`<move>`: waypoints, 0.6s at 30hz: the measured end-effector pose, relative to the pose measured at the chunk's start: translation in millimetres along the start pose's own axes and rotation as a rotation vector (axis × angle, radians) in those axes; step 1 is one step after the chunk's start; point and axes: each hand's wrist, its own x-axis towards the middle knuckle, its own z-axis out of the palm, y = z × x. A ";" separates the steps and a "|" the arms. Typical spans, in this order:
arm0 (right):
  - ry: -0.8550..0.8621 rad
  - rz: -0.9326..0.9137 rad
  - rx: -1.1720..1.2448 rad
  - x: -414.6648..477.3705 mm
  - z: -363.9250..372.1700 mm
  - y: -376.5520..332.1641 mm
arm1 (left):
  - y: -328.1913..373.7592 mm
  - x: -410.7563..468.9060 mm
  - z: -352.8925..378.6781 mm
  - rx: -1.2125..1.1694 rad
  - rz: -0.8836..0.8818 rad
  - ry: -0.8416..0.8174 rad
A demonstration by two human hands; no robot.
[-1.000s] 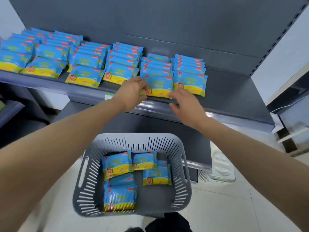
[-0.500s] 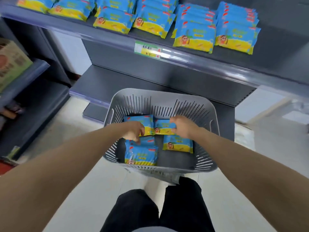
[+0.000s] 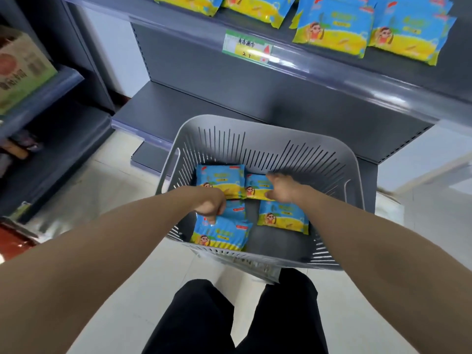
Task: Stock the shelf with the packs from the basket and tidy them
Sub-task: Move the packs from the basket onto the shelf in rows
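Basket (image 3: 270, 134) over pale floor (image 3: 127, 282), shelf (image 3: 332, 79) above, left grip (image 3: 209, 206) clamping near pack (image 3: 226, 235), right grip (image 3: 281, 187) clamping far pack (image 3: 255, 186)

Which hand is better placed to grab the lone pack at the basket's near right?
Probably right. The right hand is at the far-right pack, just beyond the near-right pack; the left hand is at the near-left pack.

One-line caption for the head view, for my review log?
Left hand grips the near-left pack and right hand grips the far-right pack in the grey basket below the shelf.
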 end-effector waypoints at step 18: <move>-0.008 0.067 -0.136 -15.9 -17.0 -9.9 | 13.7 -39.5 -40.5 0.051 -0.015 0.128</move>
